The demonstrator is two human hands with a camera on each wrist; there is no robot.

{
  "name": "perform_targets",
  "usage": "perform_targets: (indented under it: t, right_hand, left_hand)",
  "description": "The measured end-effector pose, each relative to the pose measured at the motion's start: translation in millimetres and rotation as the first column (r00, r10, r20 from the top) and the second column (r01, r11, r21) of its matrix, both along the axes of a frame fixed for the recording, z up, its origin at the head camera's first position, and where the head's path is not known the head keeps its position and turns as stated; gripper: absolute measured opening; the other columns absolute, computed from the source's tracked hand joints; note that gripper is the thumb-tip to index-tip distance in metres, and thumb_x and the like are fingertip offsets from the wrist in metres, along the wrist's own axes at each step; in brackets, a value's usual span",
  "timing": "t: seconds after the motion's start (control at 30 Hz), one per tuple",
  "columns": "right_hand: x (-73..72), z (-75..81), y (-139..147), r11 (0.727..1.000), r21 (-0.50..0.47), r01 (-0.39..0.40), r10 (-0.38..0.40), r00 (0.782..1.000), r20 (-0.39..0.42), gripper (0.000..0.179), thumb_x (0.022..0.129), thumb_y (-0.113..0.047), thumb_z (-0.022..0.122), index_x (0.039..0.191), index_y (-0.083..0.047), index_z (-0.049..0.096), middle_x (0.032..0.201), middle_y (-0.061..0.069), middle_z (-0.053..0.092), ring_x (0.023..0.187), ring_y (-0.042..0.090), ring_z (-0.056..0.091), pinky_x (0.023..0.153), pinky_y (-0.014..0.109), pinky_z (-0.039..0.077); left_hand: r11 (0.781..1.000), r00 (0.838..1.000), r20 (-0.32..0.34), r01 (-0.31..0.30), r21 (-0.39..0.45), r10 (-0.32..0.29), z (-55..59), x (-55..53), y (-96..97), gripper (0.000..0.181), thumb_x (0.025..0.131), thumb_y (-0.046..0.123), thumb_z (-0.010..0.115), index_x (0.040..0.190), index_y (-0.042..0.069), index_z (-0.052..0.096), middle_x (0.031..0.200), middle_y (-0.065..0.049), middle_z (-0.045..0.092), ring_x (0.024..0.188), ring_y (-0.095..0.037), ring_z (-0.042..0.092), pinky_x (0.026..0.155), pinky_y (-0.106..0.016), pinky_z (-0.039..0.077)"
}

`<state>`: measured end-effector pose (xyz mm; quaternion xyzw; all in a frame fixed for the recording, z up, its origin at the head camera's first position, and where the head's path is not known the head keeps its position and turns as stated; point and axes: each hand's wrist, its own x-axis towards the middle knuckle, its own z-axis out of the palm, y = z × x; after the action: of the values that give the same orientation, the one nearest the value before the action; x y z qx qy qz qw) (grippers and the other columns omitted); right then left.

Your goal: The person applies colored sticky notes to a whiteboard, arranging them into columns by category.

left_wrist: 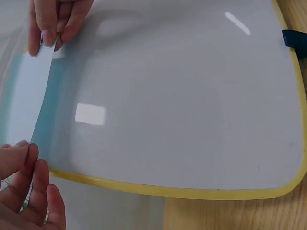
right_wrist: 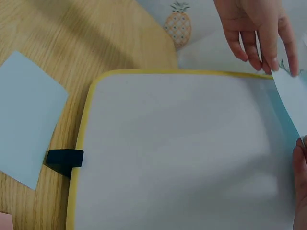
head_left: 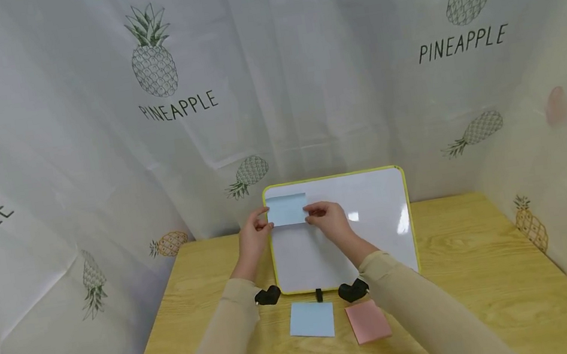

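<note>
A light-blue sticky note (head_left: 287, 210) lies against the upper left of a whiteboard (head_left: 366, 226) with a yellow rim. My left hand (head_left: 254, 238) pinches the note's left edge between thumb and finger, right at the board's rim. At the opposite edge, my right hand (head_left: 331, 222) pinches the note's right side. In the left wrist view the note (left_wrist: 36, 91) stretches between both hands, its lower edge bowed away from the board. The right wrist view catches only the fingertips of the right hand (right_wrist: 301, 177) at the note's near corner.
On the wooden table (head_left: 463, 254), in front of the board, lie a light-blue sticky-note pad (head_left: 311, 319) and a pink pad (head_left: 368, 321). A small black clip (head_left: 319, 295) sits at the board's bottom edge. Behind hangs a pineapple-print curtain (head_left: 302, 77).
</note>
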<state>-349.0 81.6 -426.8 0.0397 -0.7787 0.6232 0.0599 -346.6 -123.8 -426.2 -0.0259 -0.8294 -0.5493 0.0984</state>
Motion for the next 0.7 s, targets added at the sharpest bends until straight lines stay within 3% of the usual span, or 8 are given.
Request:
perform_targets:
  t: [0.33,0.7]
  right_hand:
    - [-6.9,1.3,-3.0,0.999,0.029,0.042,-0.041,0.999,-0.023,0.025,0.084,0.003,0.072,0.109,0.001,0.073,0.102,0.012,0.068,0.091,0.022,0.062,0.073,0.026,0.051]
    - [-7.6,2.1,-3.6,0.998,0.053,0.041,-0.04,0.999,-0.007,0.024,0.085,0.003,0.071,0.109,0.001,0.072,0.104,0.011,0.067,0.092,0.022,0.061,0.073,0.026,0.052]
  left_hand:
    - [0.999,1.0,-0.012,0.008,-0.054,-0.008,1.9,-12.8,1.5,0.047,0.092,0.001,0.066,0.137,0.015,0.057,0.086,-0.008,0.06,0.081,-0.022,0.056,0.074,-0.034,0.048]
    - [0.993,1.0,0.006,0.01,-0.122,-0.009,1.0,-20.3,0.5,0.055,0.091,0.0,0.066,0.141,0.017,0.052,0.079,-0.004,0.052,0.073,-0.019,0.047,0.067,-0.032,0.042]
